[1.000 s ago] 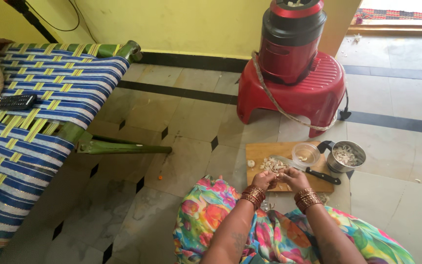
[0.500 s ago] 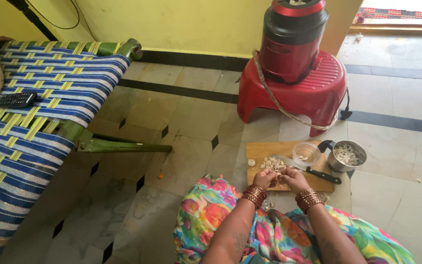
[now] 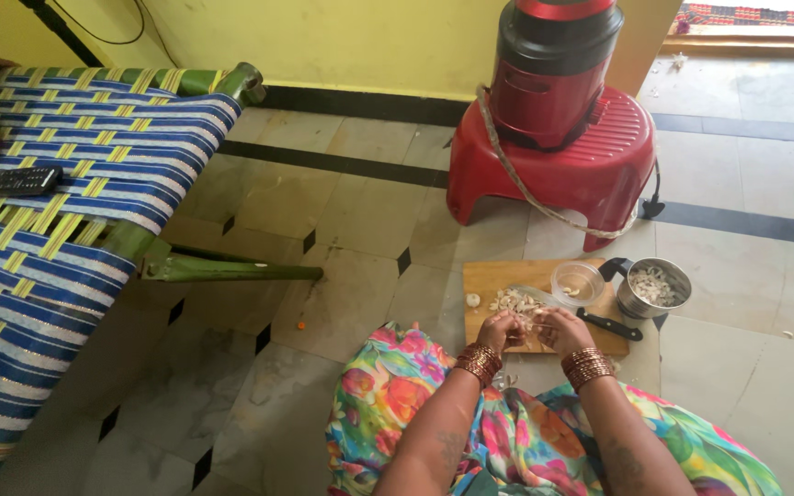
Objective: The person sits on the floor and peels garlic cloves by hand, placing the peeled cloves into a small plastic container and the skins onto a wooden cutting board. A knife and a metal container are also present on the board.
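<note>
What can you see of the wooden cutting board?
The cutting board is a pale wooden rectangle lying flat on the tiled floor in front of the red stool. On it sit a pile of peeled bits, a small clear bowl and a black-handled knife. A steel cup stands at its right end. Both hands hover over its near edge.

Stacked bronze-coloured bangles encircled each wrist, just behind the left hand (image 3: 500,329) and the right hand (image 3: 564,330). Forearms were unsleeved. A multicoloured floral garment covered the lap at 6 o'clock.
</note>
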